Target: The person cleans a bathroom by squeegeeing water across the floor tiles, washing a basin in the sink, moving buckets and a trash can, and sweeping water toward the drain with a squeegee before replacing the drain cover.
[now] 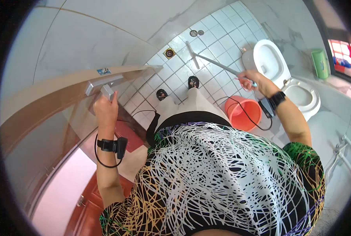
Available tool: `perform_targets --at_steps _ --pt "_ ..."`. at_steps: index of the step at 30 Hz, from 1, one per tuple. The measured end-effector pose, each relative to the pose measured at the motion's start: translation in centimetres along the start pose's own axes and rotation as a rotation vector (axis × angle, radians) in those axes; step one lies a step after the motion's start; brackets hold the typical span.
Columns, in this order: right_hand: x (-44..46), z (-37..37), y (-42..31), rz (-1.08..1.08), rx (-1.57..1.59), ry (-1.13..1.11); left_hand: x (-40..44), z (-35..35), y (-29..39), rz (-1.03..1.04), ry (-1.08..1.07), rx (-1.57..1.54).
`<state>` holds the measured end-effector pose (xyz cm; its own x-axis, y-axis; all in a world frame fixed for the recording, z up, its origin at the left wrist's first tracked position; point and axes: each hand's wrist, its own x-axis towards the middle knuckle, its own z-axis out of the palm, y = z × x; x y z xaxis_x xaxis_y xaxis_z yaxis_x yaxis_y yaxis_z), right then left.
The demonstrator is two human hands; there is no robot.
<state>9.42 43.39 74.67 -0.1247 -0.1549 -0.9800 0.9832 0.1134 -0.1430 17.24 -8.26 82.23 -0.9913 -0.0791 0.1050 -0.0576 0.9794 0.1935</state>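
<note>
My left hand (105,109) is closed around the silver door handle (107,92) on the edge of a brown-framed door (37,96). With my right hand (254,82) I grip the light-blue end of a floor squeegee (218,64). Its grey pole slants away to the far left, and its narrow head rests on the white tiled floor (226,43), beyond my feet. Below my right hand stands an orange-red bucket (238,118), with a black cable from my wrist device hanging across it.
A white toilet bowl (259,55) stands at the right, with a white toilet seat (317,103) nearer to me. A square floor drain (169,53) lies ahead, and round drains (193,33) are farther off. A green container (320,64) stands by the window. Red-brown panelled wood (89,204) shows behind, left.
</note>
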Motion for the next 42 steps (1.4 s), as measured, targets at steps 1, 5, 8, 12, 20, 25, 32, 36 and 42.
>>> perform_targets --at_steps 1,5,8,12,20,25,32,36,42 --pt "-0.9 -0.2 1.7 0.008 -0.004 0.062 0.2 -0.2 0.3 0.017 -0.006 -0.012" --pt "0.1 -1.3 9.0 0.012 0.282 0.003 1.0 -0.7 1.8 0.063 -0.081 0.071" --pt "0.6 0.2 12.1 0.024 0.412 0.004 2.2 -1.3 4.1 0.102 -0.129 0.127" --pt "0.7 3.2 12.9 -0.188 0.628 0.200 5.3 -1.6 8.8 0.170 -0.257 0.002" --pt "13.9 11.1 7.4 -0.752 -0.786 0.139 8.4 -1.4 15.4 0.214 -0.391 0.065" --pt "20.6 20.9 1.7 -0.816 -0.029 -0.292 7.5 -0.4 16.9 0.337 -0.380 0.203" --pt "18.9 22.0 -3.2 -0.936 -0.382 -0.253 7.1 0.8 16.5 0.354 -0.318 0.167" --pt "15.6 21.3 -4.8 -1.157 -0.786 -0.145 7.1 0.3 16.8 0.279 -0.391 0.080" --pt "15.6 22.9 -5.9 -1.149 -0.670 -0.180 7.1 0.2 16.8 0.282 -0.403 -0.009"
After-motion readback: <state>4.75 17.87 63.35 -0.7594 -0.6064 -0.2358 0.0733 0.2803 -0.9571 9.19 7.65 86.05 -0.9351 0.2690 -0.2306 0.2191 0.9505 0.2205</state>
